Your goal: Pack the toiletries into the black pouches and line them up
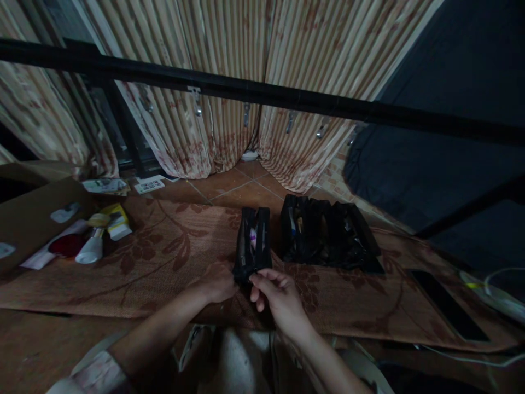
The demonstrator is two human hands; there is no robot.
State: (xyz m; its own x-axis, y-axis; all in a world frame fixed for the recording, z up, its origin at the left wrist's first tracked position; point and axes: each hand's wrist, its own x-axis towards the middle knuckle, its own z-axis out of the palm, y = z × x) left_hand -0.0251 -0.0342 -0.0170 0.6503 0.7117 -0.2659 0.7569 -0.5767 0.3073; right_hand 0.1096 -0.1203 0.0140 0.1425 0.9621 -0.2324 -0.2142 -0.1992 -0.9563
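Observation:
A small black zip pouch (254,241) stands on the cloth in front of me, its top unzipped along its length. Inside it a purple-and-white item shows, too dim to name. My left hand (221,282) is closed at the pouch's near left corner, its fingertips partly hidden against the fabric. The thumb and forefinger of my right hand (274,287) pinch the near end of the zipper, where the zipper pull is too small to make out clearly. To the right sits a larger black organizer bag (328,232) with several open compartments holding small items.
A patterned reddish-brown cloth (180,241) lies beneath the things. At left stand a cardboard box (36,213), a white bottle (90,247), a dark red round item (68,245) and a yellow-and-white packet (117,221). A flat black panel (449,303) lies right. A dark bar (266,90) with hooks crosses ahead before curtains (229,44).

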